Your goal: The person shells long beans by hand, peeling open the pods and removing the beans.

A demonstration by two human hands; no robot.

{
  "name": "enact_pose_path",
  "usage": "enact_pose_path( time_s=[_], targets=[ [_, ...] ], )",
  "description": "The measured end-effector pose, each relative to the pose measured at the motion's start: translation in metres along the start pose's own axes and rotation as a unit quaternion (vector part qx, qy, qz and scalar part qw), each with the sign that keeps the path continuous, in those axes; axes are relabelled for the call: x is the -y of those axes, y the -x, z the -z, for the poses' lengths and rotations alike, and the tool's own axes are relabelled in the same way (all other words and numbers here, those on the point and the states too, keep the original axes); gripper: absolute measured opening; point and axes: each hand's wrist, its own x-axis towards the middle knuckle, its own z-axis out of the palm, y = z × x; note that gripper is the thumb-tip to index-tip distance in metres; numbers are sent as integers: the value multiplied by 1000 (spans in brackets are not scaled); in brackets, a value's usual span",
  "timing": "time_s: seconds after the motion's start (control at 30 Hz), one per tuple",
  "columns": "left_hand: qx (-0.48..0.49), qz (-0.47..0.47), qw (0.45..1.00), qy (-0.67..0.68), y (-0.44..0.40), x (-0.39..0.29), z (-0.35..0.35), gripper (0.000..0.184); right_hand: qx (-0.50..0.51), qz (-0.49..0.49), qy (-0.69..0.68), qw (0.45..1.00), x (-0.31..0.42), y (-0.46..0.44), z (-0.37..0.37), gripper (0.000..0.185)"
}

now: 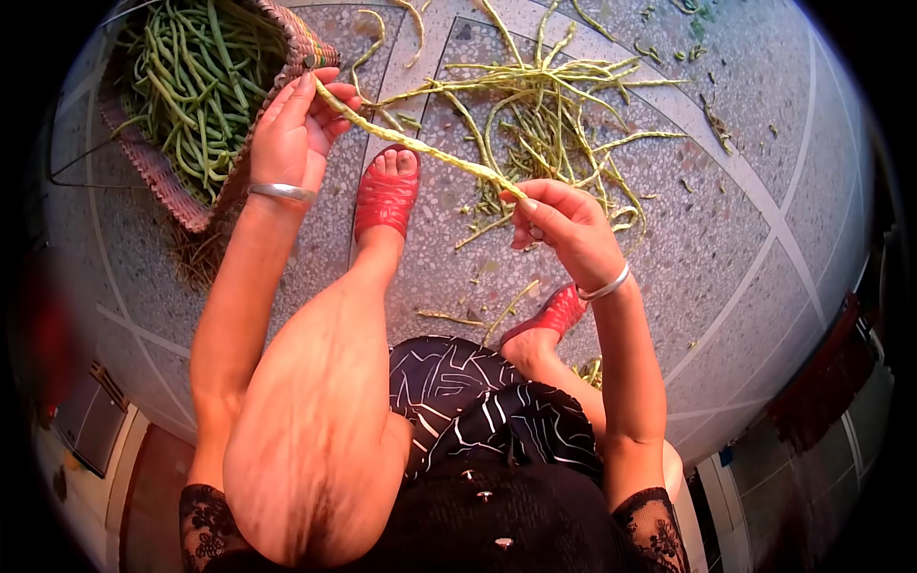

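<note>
A long yellow-green bean pod [420,146] stretches between my two hands, sloping down from left to right. My left hand [294,129] pinches its upper end beside the basket's edge. Its lower end is pinched between the thumb and fingers of my right hand [564,227]. Beneath and beyond the pod, a loose heap of yellowish bean pods [554,124] lies on the speckled floor. Close to my left hand, a woven pink basket [158,181] holds many green bean pods [201,86].
My feet in red sandals [387,196] rest on the floor [707,229]. Small pod scraps [712,119] are scattered to the right of the heap. A few stray pods [511,310] lie between my feet. Dry brown stalks [196,256] sit below the basket.
</note>
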Motion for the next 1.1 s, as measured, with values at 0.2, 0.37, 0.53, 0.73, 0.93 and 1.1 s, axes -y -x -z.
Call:
enact_pose_path(
  time_s=[0.2,0.37,0.53,0.73,0.93,1.1],
  targets=[
    [-104,-316,807,-488,19,26,-9,33,-46,30,119,991,-12,-5,-14,18],
    [256,-304,763,-509,48,33,-42,17,-59,162,288,942,-21,-15,-35,14],
    [299,-294,718,-555,46,39,-42,10,-92,329,436,833,-23,-18,-40,8],
    [289,-205,751,-557,52,36,-41,10,-101,303,478,818,-24,-16,-47,8],
    [174,-79,884,-427,52,49,-39,8,-201,320,305,874,-47,-27,-66,8],
    [40,39,988,-141,37,51,-32,14,-247,282,247,894,-63,-25,-79,8]
  ],
)
